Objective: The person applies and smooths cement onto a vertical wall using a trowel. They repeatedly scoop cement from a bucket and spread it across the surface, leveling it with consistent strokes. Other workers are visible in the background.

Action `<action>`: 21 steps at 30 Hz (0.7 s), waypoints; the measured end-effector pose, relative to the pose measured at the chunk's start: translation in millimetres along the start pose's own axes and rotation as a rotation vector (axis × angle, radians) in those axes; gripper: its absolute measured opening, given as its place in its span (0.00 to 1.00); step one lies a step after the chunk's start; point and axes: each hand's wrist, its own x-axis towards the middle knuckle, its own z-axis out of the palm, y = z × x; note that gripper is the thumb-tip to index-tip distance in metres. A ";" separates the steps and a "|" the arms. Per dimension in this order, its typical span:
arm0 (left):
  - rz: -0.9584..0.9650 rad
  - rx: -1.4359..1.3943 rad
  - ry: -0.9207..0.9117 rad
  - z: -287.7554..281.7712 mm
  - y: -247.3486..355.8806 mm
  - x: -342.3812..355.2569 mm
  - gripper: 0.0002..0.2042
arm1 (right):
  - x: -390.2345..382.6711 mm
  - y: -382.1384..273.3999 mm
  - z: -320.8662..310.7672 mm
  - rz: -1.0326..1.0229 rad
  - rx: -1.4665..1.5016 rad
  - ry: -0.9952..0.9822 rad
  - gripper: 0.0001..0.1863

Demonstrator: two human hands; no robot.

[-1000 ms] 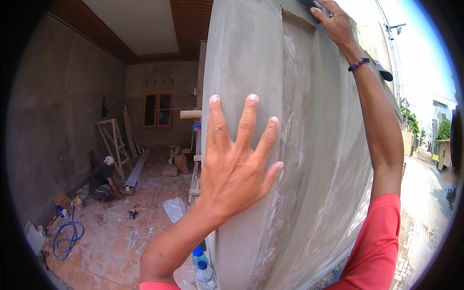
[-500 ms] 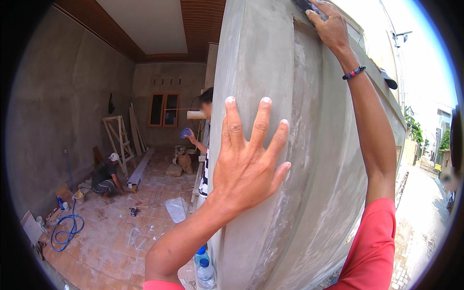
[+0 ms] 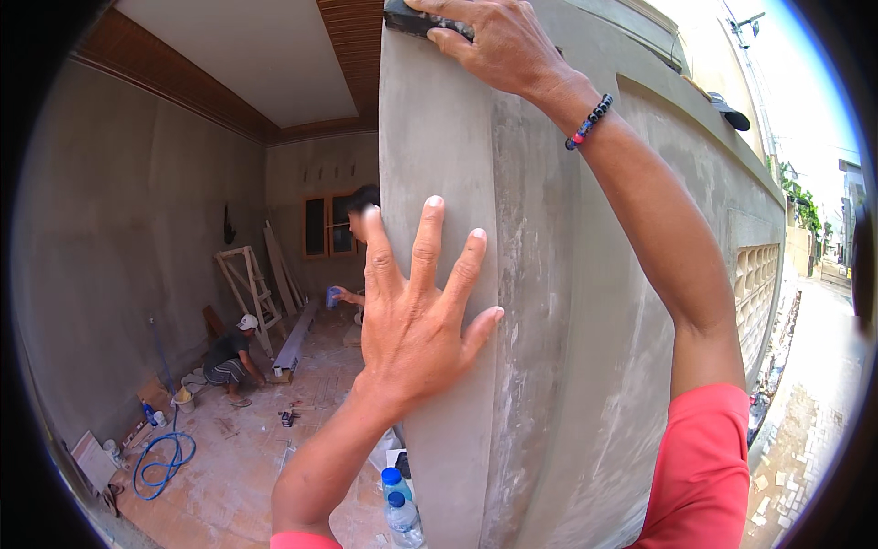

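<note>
Flat against the grey plastered pillar (image 3: pixel 439 137), my left hand (image 3: pixel 416 316) lies with its fingers spread and holds nothing. Higher up, my right hand (image 3: pixel 512 46) is closed around a black sanding block (image 3: pixel 425 20), dusted with whitish marks. The block is at the pillar's upper left corner, at the top of the picture. Part of it is hidden under my fingers. A beaded bracelet (image 3: pixel 590 122) is on my right wrist.
Two plastic bottles (image 3: pixel 402 517) stand by the pillar's foot. Inside the room, one person (image 3: pixel 236 357) crouches near a wooden trestle (image 3: pixel 247 288); another, partly behind the pillar, holds a blue thing (image 3: pixel 332 297). A blue hose (image 3: pixel 165 467) lies coiled on the floor. A dark cap (image 3: pixel 730 112) rests on the wall.
My right hand has moved left with the sanding block, from the recessed wall edge to the pillar's left corner. My left hand stays spread on the pillar. The view has shifted.
</note>
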 end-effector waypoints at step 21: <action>0.054 0.078 0.037 -4.6 -1.4 -5.4 0.36 | -67.5 152.1 -35.6 0.110 -0.083 0.068 0.25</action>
